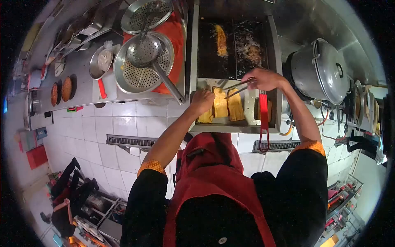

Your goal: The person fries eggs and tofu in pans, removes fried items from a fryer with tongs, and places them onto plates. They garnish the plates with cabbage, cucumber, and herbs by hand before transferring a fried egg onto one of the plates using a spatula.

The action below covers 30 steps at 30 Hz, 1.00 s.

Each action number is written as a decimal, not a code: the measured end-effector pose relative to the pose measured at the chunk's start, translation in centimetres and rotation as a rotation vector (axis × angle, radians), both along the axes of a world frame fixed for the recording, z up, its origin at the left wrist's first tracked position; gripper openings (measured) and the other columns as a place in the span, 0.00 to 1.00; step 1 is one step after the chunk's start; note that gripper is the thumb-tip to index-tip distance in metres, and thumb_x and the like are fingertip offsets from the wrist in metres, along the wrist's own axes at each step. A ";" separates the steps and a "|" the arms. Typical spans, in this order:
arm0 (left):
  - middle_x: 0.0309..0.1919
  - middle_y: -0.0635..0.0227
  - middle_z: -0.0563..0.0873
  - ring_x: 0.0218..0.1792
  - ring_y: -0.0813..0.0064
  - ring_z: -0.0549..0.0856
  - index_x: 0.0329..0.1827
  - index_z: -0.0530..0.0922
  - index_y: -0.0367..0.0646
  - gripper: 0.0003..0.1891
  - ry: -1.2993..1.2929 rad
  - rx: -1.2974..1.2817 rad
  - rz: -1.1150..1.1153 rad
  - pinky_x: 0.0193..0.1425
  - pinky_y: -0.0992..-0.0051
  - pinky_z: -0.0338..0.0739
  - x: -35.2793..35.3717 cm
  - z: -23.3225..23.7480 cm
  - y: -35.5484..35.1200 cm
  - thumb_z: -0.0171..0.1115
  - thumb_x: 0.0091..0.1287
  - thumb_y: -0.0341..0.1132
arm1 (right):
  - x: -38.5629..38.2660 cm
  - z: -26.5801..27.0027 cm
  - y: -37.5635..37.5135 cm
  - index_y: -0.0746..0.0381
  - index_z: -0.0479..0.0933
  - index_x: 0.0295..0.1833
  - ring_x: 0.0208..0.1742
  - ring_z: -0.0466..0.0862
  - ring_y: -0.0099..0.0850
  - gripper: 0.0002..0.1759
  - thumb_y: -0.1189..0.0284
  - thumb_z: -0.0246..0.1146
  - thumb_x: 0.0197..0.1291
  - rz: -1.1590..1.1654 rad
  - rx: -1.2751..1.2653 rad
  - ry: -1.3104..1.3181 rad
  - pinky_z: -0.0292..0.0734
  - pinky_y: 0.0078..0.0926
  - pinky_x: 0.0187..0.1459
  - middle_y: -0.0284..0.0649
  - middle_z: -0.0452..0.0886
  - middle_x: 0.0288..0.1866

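While the right hand (265, 79) grips tongs (240, 87) in the head view, their tips reach the right edge of the middle yellow slice (221, 108), which lies lengthwise away from the body in the tray (250, 110); the left hand (202, 101), nearer, curls beside its left edge, hold unclear.

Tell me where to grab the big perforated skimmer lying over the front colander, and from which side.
Grip the outer part of its long handle, probably best from the near side with the left hand. The skimmer's bowl lies over the colander, while the handle slants out past the rim, its free end nearest that hand.
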State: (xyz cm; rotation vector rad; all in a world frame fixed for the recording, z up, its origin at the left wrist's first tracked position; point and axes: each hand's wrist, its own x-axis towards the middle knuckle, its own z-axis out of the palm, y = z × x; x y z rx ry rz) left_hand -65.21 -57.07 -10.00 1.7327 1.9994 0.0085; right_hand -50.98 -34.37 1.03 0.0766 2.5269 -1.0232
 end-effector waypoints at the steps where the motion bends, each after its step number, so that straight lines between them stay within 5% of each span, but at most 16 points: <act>1: 0.31 0.55 0.82 0.38 0.56 0.83 0.35 0.76 0.41 0.09 0.006 0.039 -0.004 0.40 0.60 0.78 0.1 0.3 -0.2 0.58 0.49 0.27 | -0.9 -0.4 -0.3 0.67 0.74 0.50 0.34 0.80 0.31 0.18 0.72 0.61 0.53 0.021 -0.012 0.011 0.72 0.28 0.38 0.45 0.81 0.31; 8: 0.26 0.54 0.81 0.27 0.56 0.83 0.35 0.76 0.39 0.07 0.044 0.341 0.004 0.32 0.59 0.78 0.8 1.4 -2.9 0.56 0.55 0.31 | -3.5 -5.5 -2.2 0.65 0.74 0.49 0.31 0.78 0.31 0.18 0.68 0.63 0.54 0.275 -0.250 0.039 0.74 0.30 0.35 0.44 0.80 0.32; 11: 0.29 0.54 0.81 0.30 0.59 0.83 0.40 0.75 0.39 0.10 0.064 0.091 0.004 0.33 0.63 0.79 1.3 2.9 -3.1 0.52 0.59 0.33 | -2.9 -9.2 -4.8 0.62 0.75 0.50 0.29 0.76 0.28 0.18 0.65 0.62 0.57 0.209 -0.398 0.190 0.72 0.28 0.33 0.40 0.79 0.30; 12: 0.30 0.54 0.81 0.32 0.60 0.83 0.42 0.75 0.39 0.10 0.073 0.092 -0.010 0.33 0.64 0.79 1.4 3.0 -3.4 0.52 0.59 0.33 | -4.2 -5.7 -6.1 0.61 0.76 0.48 0.36 0.79 0.31 0.17 0.67 0.63 0.53 0.214 -0.227 -0.119 0.73 0.30 0.41 0.43 0.80 0.34; 17: 0.45 0.54 0.77 0.36 0.59 0.83 0.48 0.73 0.38 0.16 -0.029 0.330 0.203 0.38 0.65 0.79 2.2 3.8 -7.4 0.52 0.59 0.35 | -2.2 -5.5 -7.5 0.61 0.77 0.49 0.39 0.81 0.36 0.15 0.70 0.61 0.55 0.070 -0.253 0.064 0.73 0.30 0.41 0.48 0.81 0.41; 20: 0.42 0.56 0.79 0.36 0.59 0.83 0.54 0.72 0.42 0.19 0.019 0.335 0.189 0.39 0.67 0.80 2.3 6.7 -11.4 0.52 0.61 0.38 | -1.4 0.0 -8.0 0.61 0.77 0.50 0.35 0.80 0.35 0.16 0.72 0.61 0.54 -0.152 -0.117 -0.112 0.72 0.29 0.39 0.49 0.80 0.36; 25: 0.38 0.57 0.80 0.34 0.58 0.83 0.52 0.73 0.42 0.16 -0.059 0.495 0.195 0.37 0.66 0.80 0.3 5.2 -21.3 0.53 0.63 0.38 | -1.5 8.0 -7.0 0.64 0.78 0.45 0.36 0.82 0.37 0.14 0.76 0.63 0.51 -0.298 0.120 -0.064 0.74 0.30 0.41 0.48 0.82 0.38; 26: 0.38 0.57 0.80 0.34 0.58 0.83 0.52 0.73 0.43 0.16 -0.135 0.470 0.308 0.37 0.66 0.80 -0.3 4.3 -23.4 0.53 0.63 0.39 | -1.6 8.8 -6.3 0.64 0.78 0.45 0.37 0.82 0.35 0.14 0.76 0.63 0.50 -0.216 0.146 0.113 0.74 0.28 0.41 0.48 0.82 0.38; 30: 0.41 0.56 0.78 0.42 0.59 0.80 0.49 0.73 0.46 0.15 -0.228 0.462 0.540 0.41 0.64 0.78 -4.3 2.2 -31.9 0.55 0.60 0.40 | -7.6 15.0 -8.3 0.60 0.77 0.48 0.38 0.78 0.32 0.14 0.70 0.62 0.55 -0.584 -0.156 0.034 0.73 0.26 0.43 0.43 0.79 0.40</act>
